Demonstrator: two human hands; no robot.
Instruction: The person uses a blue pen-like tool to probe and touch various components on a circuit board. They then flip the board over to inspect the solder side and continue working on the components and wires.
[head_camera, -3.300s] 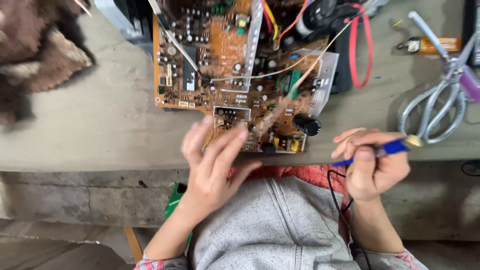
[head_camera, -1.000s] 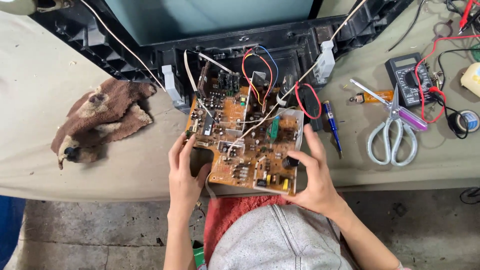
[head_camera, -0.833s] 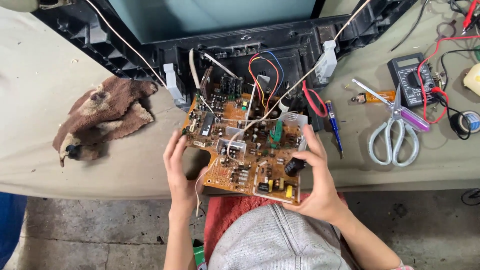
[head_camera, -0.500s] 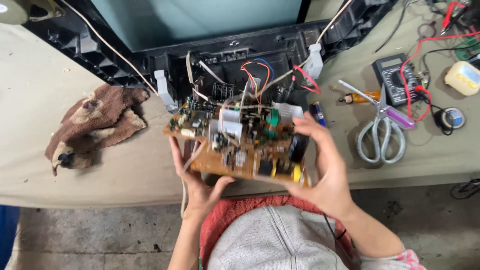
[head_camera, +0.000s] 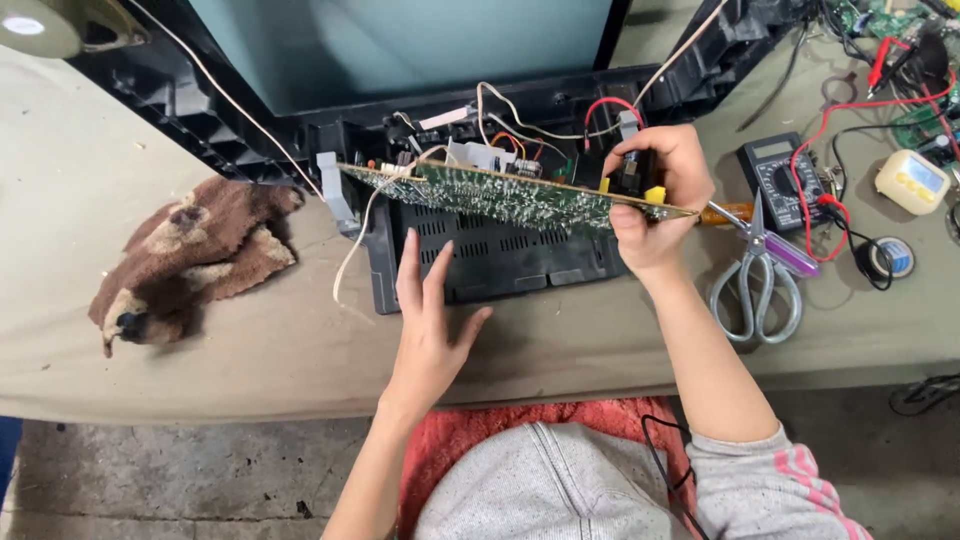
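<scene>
A circuit board (head_camera: 500, 197) is tipped up on edge, its green soldered underside facing me, with wires running from it into the black television housing (head_camera: 470, 110). My right hand (head_camera: 655, 205) grips the board's right end, fingers over a black part with a yellow piece. My left hand (head_camera: 428, 325) holds nothing; its fingers are spread and point up at the black vented plastic tray (head_camera: 500, 258) under the board.
A brown rag (head_camera: 185, 255) lies at left on the beige-covered table (head_camera: 200, 350). At right are scissors (head_camera: 755, 285), a multimeter (head_camera: 780, 180) with red and black leads, a solder roll (head_camera: 888, 258) and a small yellowish box (head_camera: 915, 180).
The board has been tilted up from lying component side up to standing on edge. My left hand let go of it and now lies under it; the right hand still holds it.
</scene>
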